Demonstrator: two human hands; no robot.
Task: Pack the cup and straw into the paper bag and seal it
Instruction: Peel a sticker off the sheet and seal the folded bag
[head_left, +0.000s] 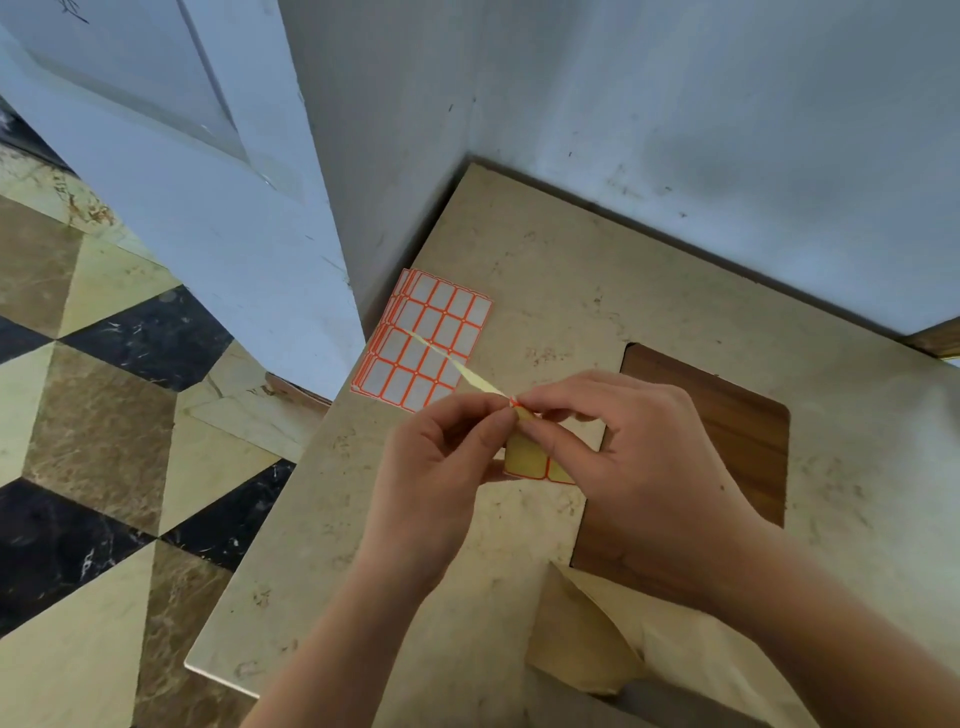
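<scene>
Both hands meet above the beige stone counter (571, 270). My left hand (436, 467) pinches a small yellow-backed sticker sheet (527, 462) with orange borders. Fingertips of my right hand (623, 447) pinch the top corner of that same sheet, where a thin strip is peeling away up to the left. The brown paper bag (597, 639) lies at the near edge under my right forearm, its top folded over. Cup and straw are not visible.
A stack of white label sheets with orange borders (423, 338) lies on the counter's left side near the wall corner. A wooden inset (727, 441) sits to the right. The counter's left edge drops to a patterned tile floor (104, 415).
</scene>
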